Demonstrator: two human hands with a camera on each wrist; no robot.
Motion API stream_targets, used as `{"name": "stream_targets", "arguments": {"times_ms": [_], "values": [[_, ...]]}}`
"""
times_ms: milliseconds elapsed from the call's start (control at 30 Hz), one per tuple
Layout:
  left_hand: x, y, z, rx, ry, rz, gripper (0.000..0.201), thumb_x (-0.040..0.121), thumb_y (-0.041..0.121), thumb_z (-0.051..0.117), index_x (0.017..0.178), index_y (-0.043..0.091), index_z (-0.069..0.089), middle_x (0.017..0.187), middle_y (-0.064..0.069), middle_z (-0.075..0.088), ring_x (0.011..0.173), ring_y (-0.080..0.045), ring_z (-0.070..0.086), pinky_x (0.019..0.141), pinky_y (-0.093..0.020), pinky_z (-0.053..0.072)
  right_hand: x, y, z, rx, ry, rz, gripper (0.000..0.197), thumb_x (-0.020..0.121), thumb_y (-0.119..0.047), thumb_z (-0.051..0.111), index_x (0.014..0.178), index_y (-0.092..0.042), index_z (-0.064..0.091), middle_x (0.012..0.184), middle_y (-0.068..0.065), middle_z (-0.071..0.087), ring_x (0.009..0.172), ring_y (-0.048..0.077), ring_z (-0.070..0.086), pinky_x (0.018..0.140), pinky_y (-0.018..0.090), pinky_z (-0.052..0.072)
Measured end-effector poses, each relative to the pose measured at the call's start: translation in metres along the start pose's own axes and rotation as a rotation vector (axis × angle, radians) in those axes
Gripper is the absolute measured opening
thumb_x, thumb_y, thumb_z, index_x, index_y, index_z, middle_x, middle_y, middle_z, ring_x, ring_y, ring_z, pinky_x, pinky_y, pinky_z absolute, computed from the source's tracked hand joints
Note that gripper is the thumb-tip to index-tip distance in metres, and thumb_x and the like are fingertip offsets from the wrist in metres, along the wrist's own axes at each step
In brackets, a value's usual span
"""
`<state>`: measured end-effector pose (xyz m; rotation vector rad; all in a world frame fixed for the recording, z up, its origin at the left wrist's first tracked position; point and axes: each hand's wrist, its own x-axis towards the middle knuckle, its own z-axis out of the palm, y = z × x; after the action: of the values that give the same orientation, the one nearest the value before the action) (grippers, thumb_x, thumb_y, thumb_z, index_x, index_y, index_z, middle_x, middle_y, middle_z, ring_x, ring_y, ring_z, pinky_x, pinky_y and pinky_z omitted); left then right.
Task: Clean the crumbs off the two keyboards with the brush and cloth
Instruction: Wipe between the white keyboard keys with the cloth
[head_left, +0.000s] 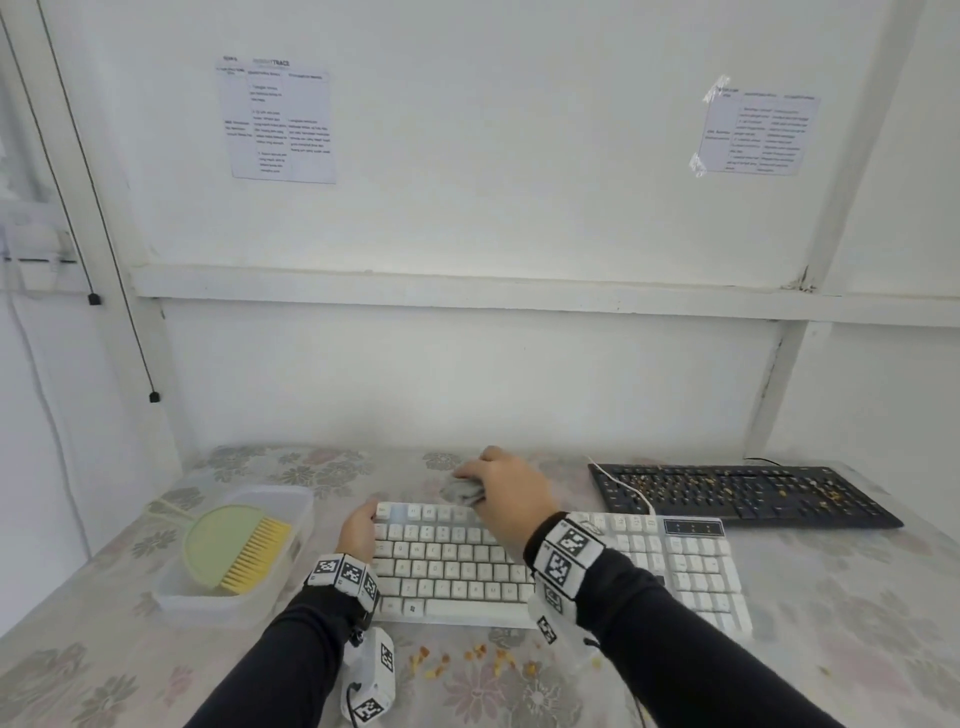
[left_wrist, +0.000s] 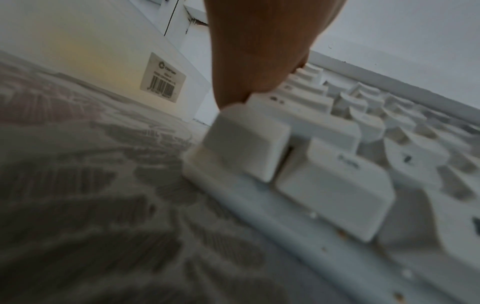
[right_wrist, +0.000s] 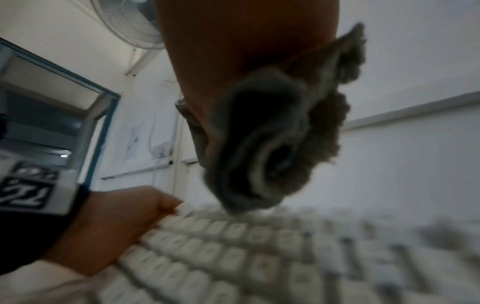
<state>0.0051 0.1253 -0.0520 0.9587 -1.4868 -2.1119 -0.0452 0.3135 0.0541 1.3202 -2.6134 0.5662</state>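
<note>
A white keyboard lies in front of me on the table. My right hand grips a bunched grey cloth and holds it against the keyboard's top key row; in the right wrist view the cloth hangs from the fist onto the white keyboard. My left hand holds the keyboard's left end, fingers curled at its far corner. A black keyboard strewn with crumbs lies behind on the right. The yellow-bristled brush rests on a green dustpan.
The green dustpan and brush sit inside a clear plastic tub on the left. Loose crumbs lie on the flowered tablecloth in front of the white keyboard. A white cable crosses the black keyboard's left end. A wall stands close behind.
</note>
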Motion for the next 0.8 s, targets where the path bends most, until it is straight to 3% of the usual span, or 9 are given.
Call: {"name": "stream_targets", "arguments": {"times_ms": [67, 133, 233, 300, 367, 500, 567, 667, 800], "values": [[0.000, 0.002, -0.002, -0.006, -0.014, 0.009, 0.031, 0.091, 0.025, 0.044, 0.072, 0.008, 0.061, 0.065, -0.015, 0.061, 0.064, -0.028, 0.058, 0.067, -0.034, 0.047, 0.014, -0.031, 0.022, -0.014, -0.084, -0.075, 0.033, 0.091, -0.013, 0.048, 0.120, -0.023, 0.059, 0.109, 0.003, 0.055, 0.096, 0.023, 0.058, 0.074, 0.030, 0.046], [0.004, 0.004, -0.004, -0.012, -0.009, 0.006, 0.029, 0.089, 0.018, 0.043, 0.068, 0.004, 0.059, 0.060, -0.012, 0.062, 0.068, -0.025, 0.061, 0.068, -0.032, 0.049, 0.024, -0.050, 0.039, -0.068, -0.169, -0.116, 0.033, 0.091, -0.011, 0.047, 0.120, -0.023, 0.059, 0.105, 0.006, 0.052, 0.093, 0.027, 0.057, 0.072, 0.034, 0.046], [0.003, 0.004, -0.003, -0.033, -0.004, 0.003, 0.043, 0.089, 0.002, 0.036, 0.048, 0.008, 0.048, 0.036, -0.002, 0.047, 0.047, -0.022, 0.048, 0.050, -0.029, 0.040, 0.030, -0.061, 0.052, -0.153, -0.235, -0.132, 0.034, 0.091, -0.008, 0.044, 0.119, -0.022, 0.058, 0.096, 0.005, 0.044, 0.080, 0.025, 0.048, 0.066, 0.034, 0.040], [-0.003, 0.007, 0.000, -0.022, -0.026, -0.006, 0.061, 0.092, 0.006, 0.032, 0.032, 0.015, 0.041, 0.030, -0.001, 0.036, 0.036, -0.016, 0.038, 0.043, -0.023, 0.033, 0.031, -0.061, 0.058, -0.163, -0.235, -0.111, 0.033, 0.090, -0.007, 0.045, 0.118, -0.021, 0.057, 0.099, 0.007, 0.045, 0.081, 0.026, 0.049, 0.064, 0.034, 0.039], [-0.003, 0.008, -0.001, -0.007, -0.015, -0.003, 0.068, 0.095, 0.013, 0.030, 0.029, 0.016, 0.041, 0.030, -0.002, 0.038, 0.029, -0.011, 0.037, 0.037, -0.016, 0.032, 0.031, -0.059, 0.060, -0.168, -0.234, -0.077, 0.033, 0.090, -0.008, 0.045, 0.118, -0.020, 0.056, 0.107, 0.008, 0.047, 0.089, 0.030, 0.056, 0.065, 0.034, 0.041], [-0.006, 0.012, -0.001, -0.025, 0.025, -0.032, 0.035, 0.089, 0.018, 0.039, 0.061, 0.009, 0.058, 0.070, -0.016, 0.057, 0.062, -0.024, 0.053, 0.063, -0.032, 0.042, 0.029, -0.050, 0.058, -0.190, -0.242, -0.021, 0.031, 0.090, -0.006, 0.044, 0.117, -0.017, 0.056, 0.114, 0.009, 0.046, 0.095, 0.032, 0.057, 0.066, 0.034, 0.042], [-0.007, 0.012, -0.001, -0.009, 0.018, -0.040, 0.032, 0.089, 0.017, 0.039, 0.066, 0.008, 0.059, 0.068, -0.014, 0.058, 0.063, -0.026, 0.054, 0.064, -0.033, 0.043, 0.025, -0.043, 0.055, -0.205, -0.242, -0.007, 0.030, 0.090, -0.006, 0.043, 0.116, -0.016, 0.055, 0.115, 0.009, 0.046, 0.094, 0.030, 0.056, 0.066, 0.033, 0.041], [-0.006, 0.011, -0.001, -0.024, -0.003, -0.086, 0.031, 0.086, 0.021, 0.043, 0.059, 0.012, 0.055, 0.062, -0.011, 0.053, 0.052, -0.023, 0.051, 0.060, -0.031, 0.042, 0.017, -0.027, 0.049, -0.207, -0.233, 0.017, 0.031, 0.090, -0.005, 0.042, 0.116, -0.015, 0.055, 0.116, 0.008, 0.046, 0.089, 0.028, 0.056, 0.063, 0.032, 0.041], [0.007, 0.001, -0.006, -0.042, -0.013, -0.118, 0.036, 0.084, 0.036, 0.048, 0.061, 0.013, 0.065, 0.068, -0.014, 0.059, 0.060, -0.028, 0.057, 0.068, -0.035, 0.048, 0.000, -0.001, 0.038, -0.210, -0.211, 0.073, 0.028, 0.091, -0.007, 0.042, 0.113, -0.017, 0.055, 0.114, 0.005, 0.047, 0.078, 0.022, 0.046, 0.058, 0.029, 0.041]]}}
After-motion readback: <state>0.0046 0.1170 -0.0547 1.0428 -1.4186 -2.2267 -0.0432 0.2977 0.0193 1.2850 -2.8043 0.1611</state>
